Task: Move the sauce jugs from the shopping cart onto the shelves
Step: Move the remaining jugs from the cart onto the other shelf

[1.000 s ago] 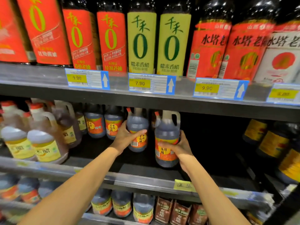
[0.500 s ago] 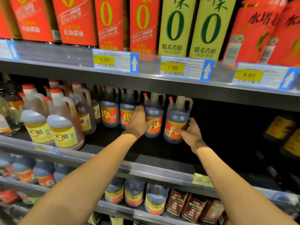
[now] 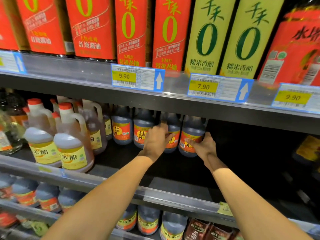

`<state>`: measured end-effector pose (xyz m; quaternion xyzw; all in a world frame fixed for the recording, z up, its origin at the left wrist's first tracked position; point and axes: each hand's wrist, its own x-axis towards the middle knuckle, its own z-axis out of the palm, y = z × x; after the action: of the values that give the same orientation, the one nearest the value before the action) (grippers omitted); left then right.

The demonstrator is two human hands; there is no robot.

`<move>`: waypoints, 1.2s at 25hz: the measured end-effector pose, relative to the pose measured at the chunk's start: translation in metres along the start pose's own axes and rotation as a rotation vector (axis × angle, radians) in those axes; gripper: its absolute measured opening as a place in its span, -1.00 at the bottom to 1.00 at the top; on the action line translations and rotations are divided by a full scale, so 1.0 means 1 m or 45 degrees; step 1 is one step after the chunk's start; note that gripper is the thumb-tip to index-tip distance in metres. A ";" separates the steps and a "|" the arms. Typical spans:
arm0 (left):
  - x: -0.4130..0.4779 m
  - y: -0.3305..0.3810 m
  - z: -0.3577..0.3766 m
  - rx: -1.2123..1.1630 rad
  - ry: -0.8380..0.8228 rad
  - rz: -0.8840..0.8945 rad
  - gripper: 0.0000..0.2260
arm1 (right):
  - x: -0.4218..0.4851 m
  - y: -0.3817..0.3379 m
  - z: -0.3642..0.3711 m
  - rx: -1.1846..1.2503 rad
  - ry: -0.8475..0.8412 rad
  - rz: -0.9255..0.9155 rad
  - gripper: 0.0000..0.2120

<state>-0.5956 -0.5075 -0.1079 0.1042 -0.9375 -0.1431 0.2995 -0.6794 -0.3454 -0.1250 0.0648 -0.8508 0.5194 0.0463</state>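
On the middle shelf [image 3: 173, 172] we reach far in, our hands side by side but apart: our left hand [image 3: 156, 141] wraps round one dark sauce jug [image 3: 173, 123], and our right hand [image 3: 205, 147] clasps the second jug [image 3: 193, 127] just right of it. Both seem set down in line with two matching jugs [image 3: 122, 129] to their left, so we judge this pair nearly placed, with only letting go left. We cannot see the shopping cart, so how many remain is unknown. Right of the pair lies dark open space. Pale vinegar jugs [image 3: 72, 149] stand at left, and tall red and green bottles [image 3: 206, 35] sit above, behind price tags [image 3: 202, 86]
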 end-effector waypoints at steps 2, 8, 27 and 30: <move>-0.002 -0.005 0.002 -0.039 0.060 0.076 -0.75 | 0.002 0.000 0.001 -0.002 0.000 0.033 -0.31; -0.009 -0.013 0.010 -0.129 0.106 0.126 -0.82 | -0.009 -0.006 0.006 0.101 0.014 0.125 -0.21; -0.067 -0.033 -0.117 0.549 -0.636 0.106 -0.39 | -0.125 -0.059 -0.019 -0.686 -0.246 -0.107 -0.35; -0.084 -0.030 -0.161 0.718 -0.614 0.050 -0.41 | -0.155 -0.089 -0.033 -1.084 -0.447 -0.364 -0.49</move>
<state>-0.4302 -0.5449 -0.0365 0.1278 -0.9856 0.1063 0.0324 -0.5120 -0.3465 -0.0540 0.2430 -0.9654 0.0945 -0.0047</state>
